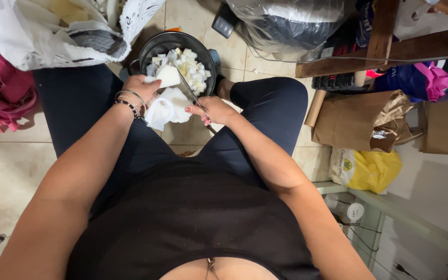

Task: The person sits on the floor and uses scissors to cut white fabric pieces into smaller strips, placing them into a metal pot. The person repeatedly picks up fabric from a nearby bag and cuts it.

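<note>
Hands meet just above the lap; the right hand (214, 110) is clenched on a knife (192, 95) whose blade runs forward to a pale chunk (168, 75), likely soap or a peeled root, which the left hand (142, 88) pinches along with white cloth (168, 106); the chunk looks firm yet slick and light, best held by its flat sides; just beyond the hands, a dark pot (151, 49) holds cut pieces (192, 69).

Dark metal pot (154, 45), steel knife blade (186, 85), glossy floor tiles (6, 171)
</note>
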